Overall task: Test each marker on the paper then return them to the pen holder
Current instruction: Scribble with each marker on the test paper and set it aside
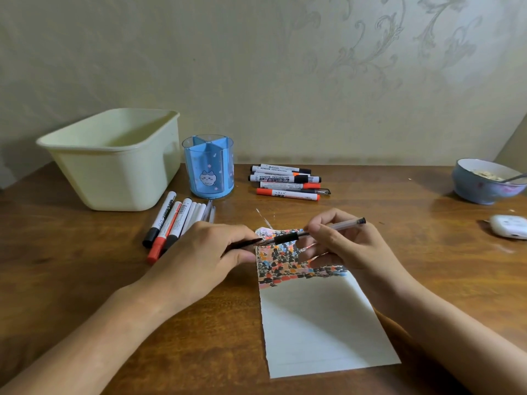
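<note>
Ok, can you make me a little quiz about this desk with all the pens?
1. True or false: the blue pen holder has pens standing in it.
2. Which thing is both hands' job right now? A) the bowl B) a pen C) the tub
3. Fill in: the coloured marks sit at the ___ end of the paper.

Key: 1 false, its sections look empty. 2 B, the left hand and right hand each grip an end. 3 far.

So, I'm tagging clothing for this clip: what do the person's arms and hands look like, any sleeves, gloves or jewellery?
Both forearms are bare up to the frame edge, with no sleeves showing. The left hand and right hand wear no gloves, and no rings, watch or bracelets are visible.
</note>
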A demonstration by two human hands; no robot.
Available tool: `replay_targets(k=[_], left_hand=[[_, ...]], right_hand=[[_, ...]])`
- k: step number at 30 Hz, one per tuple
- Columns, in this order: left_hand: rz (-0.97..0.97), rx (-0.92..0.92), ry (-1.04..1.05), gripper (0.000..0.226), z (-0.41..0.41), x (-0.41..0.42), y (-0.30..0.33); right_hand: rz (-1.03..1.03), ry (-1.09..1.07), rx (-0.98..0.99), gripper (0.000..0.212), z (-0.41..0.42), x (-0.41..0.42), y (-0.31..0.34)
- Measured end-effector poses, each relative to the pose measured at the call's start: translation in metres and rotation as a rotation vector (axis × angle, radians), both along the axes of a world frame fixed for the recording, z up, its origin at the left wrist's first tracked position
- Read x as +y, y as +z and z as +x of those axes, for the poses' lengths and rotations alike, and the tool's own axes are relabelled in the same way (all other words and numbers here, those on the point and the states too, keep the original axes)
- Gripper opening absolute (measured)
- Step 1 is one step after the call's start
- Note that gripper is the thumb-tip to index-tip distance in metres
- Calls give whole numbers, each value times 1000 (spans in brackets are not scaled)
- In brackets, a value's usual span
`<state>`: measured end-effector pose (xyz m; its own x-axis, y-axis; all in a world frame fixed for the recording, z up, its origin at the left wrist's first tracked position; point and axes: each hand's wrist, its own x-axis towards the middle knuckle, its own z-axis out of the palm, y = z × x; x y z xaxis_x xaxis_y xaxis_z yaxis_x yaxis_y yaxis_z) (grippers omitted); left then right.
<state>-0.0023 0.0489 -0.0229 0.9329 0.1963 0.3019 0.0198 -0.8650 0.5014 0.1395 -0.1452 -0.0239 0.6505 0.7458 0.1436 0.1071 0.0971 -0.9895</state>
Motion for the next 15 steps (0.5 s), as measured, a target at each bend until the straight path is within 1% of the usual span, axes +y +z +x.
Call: replay_targets(k=[4,8,9,12,15], left_hand=[[0,15,-9,30,0,-1,-1],[-8,14,2,43,0,-3,-2],[-17,11,9,43,0,-3,-2],[-17,-35,37,29,0,-1,-2],[28,-44,38,29,0,2,-1]], right_hand=[[-24,21,5,22,-2,0,-2],[-38,41,1,13,-6,0,-1],[-43,43,1,13,-6,-1,0],[-55,52,2,13,-6,-2,2],[-62,56,-39,10,-7,-1,2]])
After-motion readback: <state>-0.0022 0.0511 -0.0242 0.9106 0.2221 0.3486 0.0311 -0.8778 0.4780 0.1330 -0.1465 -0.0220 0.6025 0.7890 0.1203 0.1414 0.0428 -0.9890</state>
